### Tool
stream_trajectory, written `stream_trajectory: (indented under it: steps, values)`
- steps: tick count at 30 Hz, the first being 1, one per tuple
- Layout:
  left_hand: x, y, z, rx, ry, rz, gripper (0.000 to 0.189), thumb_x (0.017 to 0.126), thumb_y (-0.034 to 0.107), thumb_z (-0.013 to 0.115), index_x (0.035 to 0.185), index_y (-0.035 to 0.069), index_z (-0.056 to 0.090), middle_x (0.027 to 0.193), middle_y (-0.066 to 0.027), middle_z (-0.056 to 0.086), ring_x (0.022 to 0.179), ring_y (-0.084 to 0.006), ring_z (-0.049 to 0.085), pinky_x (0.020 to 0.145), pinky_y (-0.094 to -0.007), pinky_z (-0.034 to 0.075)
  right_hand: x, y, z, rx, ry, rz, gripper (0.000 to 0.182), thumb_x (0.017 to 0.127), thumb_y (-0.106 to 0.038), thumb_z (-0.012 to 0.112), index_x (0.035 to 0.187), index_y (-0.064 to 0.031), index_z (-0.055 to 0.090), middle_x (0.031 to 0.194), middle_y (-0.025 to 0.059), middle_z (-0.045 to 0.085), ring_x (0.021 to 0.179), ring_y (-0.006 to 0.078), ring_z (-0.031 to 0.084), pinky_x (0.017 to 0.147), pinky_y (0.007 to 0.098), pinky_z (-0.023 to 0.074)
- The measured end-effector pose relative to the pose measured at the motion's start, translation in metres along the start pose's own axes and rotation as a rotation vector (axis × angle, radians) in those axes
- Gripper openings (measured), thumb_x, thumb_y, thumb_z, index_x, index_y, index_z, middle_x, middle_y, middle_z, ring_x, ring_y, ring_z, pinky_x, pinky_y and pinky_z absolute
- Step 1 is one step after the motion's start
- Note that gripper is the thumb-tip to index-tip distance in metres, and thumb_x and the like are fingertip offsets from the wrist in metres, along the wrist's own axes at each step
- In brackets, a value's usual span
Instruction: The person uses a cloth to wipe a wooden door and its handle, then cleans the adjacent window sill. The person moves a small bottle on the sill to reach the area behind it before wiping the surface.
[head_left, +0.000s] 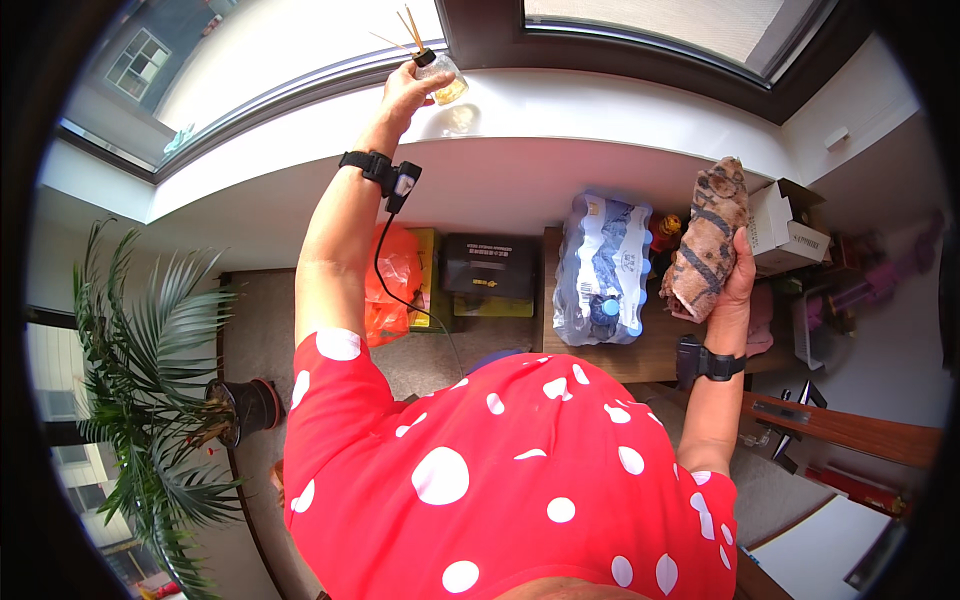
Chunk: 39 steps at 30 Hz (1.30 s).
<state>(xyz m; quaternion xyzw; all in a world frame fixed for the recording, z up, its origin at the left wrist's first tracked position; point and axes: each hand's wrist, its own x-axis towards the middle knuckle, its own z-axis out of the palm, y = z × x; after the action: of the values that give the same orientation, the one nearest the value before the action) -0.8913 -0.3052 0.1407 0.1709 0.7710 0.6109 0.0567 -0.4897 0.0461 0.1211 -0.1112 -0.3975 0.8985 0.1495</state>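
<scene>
My left hand (411, 88) reaches out to the windowsill (570, 105) and grips a glass reed diffuser (452, 90) with a black collar and several thin reeds. The diffuser leans, and yellowish matter shows in its lower part. Whether its base touches the sill I cannot tell. In my right hand (739, 274) is a rolled brown plush cloth (709, 240) with dark markings, held upright in front of the wall beneath the sill. Both wrists wear black straps with small devices; a cable hangs from the left one.
A shrink-wrapped pack of water bottles (604, 270) stands on a wooden surface (652, 360), beside a white carton (787, 229). Left of it are a black box (489, 266) and an orange plastic bag (391, 285). A potted palm (251, 411) stands at the left, an open door (847, 431) at the right.
</scene>
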Motion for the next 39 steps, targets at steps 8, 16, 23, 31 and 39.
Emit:
stream_trajectory:
  steps: [8,16,23,31,39]
  values:
    - [0.011,-0.007,-0.029,0.015,0.073,-0.045,0.057,0.073,0.036,0.083,0.114,0.004,0.060,0.103,-0.0104,0.067,0.095,-0.0184,0.064,0.078,-0.0335,0.051,-0.009,0.014,0.018,0.022,0.048,-0.005,0.059,0.090,-0.047,0.060,0.123,0.0017,0.053,0.099,0.0174,0.067,0.080,0.0304,0.068,0.068,0.0424,0.0584]
    - [0.019,-0.021,-0.049,0.158,0.107,-0.087,0.056,0.071,0.029,0.085,0.116,0.005,0.060,0.103,-0.0085,0.067,0.094,-0.0160,0.065,0.078,-0.0297,0.052,-0.018,0.015,0.019,-0.004,0.086,0.010,0.056,0.087,-0.042,0.065,0.123,-0.0001,0.053,0.101,0.0136,0.067,0.083,0.0260,0.068,0.071,0.0389,0.0584]
    - [0.027,-0.040,-0.055,0.104,0.066,0.032,0.071,0.068,0.019,0.087,0.127,0.004,0.052,0.117,-0.0128,0.064,0.108,-0.0222,0.062,0.095,-0.0336,0.050,-0.019,0.024,0.014,-0.030,0.086,-0.044,0.054,0.091,-0.044,0.059,0.122,-0.0001,0.054,0.101,0.0155,0.068,0.083,0.0273,0.068,0.070,0.0403,0.0585]
    - [0.038,-0.031,-0.071,0.200,0.173,0.200,0.078,0.071,0.042,0.084,0.137,0.013,0.051,0.126,-0.0184,0.060,0.121,-0.0279,0.057,0.100,-0.0397,0.048,-0.022,0.031,0.028,-0.010,0.056,-0.031,0.052,0.091,-0.041,0.060,0.122,-0.0003,0.053,0.103,0.0145,0.067,0.084,0.0262,0.069,0.072,0.0398,0.0587]
    - [0.062,-0.012,-0.080,0.491,0.098,0.220,0.044,0.076,0.042,0.081,0.113,0.021,0.070,0.101,-0.0059,0.071,0.091,-0.0162,0.067,0.079,-0.0328,0.053,-0.030,0.034,0.028,-0.027,0.074,-0.059,0.052,0.088,-0.039,0.065,0.121,0.0007,0.055,0.102,0.0135,0.067,0.085,0.0247,0.068,0.074,0.0387,0.0584]
